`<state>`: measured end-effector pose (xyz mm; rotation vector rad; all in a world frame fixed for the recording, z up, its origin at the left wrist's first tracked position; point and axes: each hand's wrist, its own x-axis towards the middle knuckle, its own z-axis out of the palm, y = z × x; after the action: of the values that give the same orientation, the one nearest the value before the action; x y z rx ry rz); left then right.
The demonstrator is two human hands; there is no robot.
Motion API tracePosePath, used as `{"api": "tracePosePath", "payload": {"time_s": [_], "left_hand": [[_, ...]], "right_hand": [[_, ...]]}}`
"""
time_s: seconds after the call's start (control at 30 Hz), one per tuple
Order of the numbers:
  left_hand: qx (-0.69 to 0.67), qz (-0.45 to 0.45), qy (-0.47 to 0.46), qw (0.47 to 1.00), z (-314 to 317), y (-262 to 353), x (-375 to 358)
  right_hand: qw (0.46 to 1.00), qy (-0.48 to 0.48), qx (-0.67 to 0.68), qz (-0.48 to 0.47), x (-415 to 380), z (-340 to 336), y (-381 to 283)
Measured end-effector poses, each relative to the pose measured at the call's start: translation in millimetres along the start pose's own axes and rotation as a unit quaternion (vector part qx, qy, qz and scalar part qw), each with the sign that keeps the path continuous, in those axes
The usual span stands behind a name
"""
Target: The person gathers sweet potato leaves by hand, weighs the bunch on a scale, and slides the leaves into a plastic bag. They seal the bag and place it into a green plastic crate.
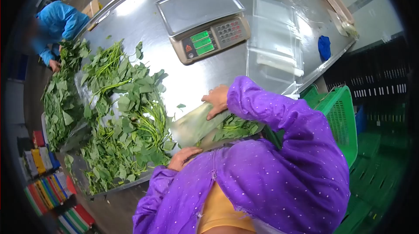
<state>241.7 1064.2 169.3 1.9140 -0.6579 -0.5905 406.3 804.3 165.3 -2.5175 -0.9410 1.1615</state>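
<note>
A clear plastic bag (190,127), blurred and pale, lies at the table's near edge between my hands. My right hand (218,100) grips its upper side, thumb and fingers around the film. At the bag's lower left corner is my left hand (185,157), its fingers bent against the film and partly hidden by the sleeve. Under my right forearm is a bunch of leafy greens (235,128), seemingly in plastic. Left of the bag spreads a large heap of loose leafy greens with stems (131,120).
A digital scale (209,37) with a steel pan stands on the metal table (144,20). Flat clear bags (275,37) lie right of it, near a blue cloth (324,48). A green crate (342,120) is at my right. A co-worker in blue (63,20) handles greens at far left.
</note>
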Motion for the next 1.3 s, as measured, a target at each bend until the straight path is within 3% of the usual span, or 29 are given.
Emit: {"api": "tracePosePath", "payload": {"time_s": [0.07,0.17,0.2,0.3,0.37,0.47,0.57,0.6,0.7,0.8,0.9,0.93,1.03,1.13,1.2,1.23,1.3], "left_hand": [[0.006,-0.031,0.005,1.000,0,-13,-8],[0.073,-0.052,0.073,0.993,-3,-16,-7],[0.066,-0.031,0.136,0.988,-7,-9,1],[-0.067,-0.127,0.195,0.970,-28,6,29],[-0.158,-0.127,0.246,0.948,-44,17,54],[-0.083,-0.092,0.169,0.978,-72,46,95],[-0.016,0.037,0.091,0.995,-66,76,156],[-0.031,0.060,0.023,0.997,-55,80,179],[0.035,0.085,-0.091,0.992,-8,86,235],[0.027,0.216,0.016,0.976,40,78,277],[0.063,0.217,0.099,0.969,78,38,322],[0.088,0.223,0.080,0.967,89,31,333],[0.222,0.248,0.011,0.943,131,23,341],[0.250,0.175,-0.042,0.951,152,-14,355],[0.232,0.178,-0.061,0.954,147,-12,366],[0.135,0.094,-0.096,0.982,147,-17,371],[-0.063,-0.076,-0.153,0.983,145,-25,382]], "right_hand": [[1.000,0.000,0.022,-0.005,2,1,6],[1.000,-0.013,0.019,-0.003,-7,-3,-8],[1.000,0.007,0.011,-0.021,-9,3,-12],[0.999,0.035,0.041,0.003,-39,-17,-44],[0.994,0.083,0.062,0.025,-61,-28,-48],[0.979,0.103,0.165,0.061,-103,-27,-42],[0.921,0.155,0.344,0.097,-139,0,-46],[0.914,0.141,0.341,0.166,-143,11,-46],[0.792,0.241,0.555,0.076,-161,73,-9],[0.711,0.301,0.623,0.129,-204,115,17],[0.616,0.380,0.670,0.166,-250,137,26],[0.584,0.401,0.683,0.176,-267,139,28],[0.555,0.450,0.666,0.212,-308,154,53],[0.443,0.488,0.728,0.185,-339,154,62],[0.417,0.498,0.744,0.157,-346,149,63],[0.407,0.502,0.749,0.142,-347,148,65],[0.490,0.423,0.757,0.088,-331,153,78]]}}
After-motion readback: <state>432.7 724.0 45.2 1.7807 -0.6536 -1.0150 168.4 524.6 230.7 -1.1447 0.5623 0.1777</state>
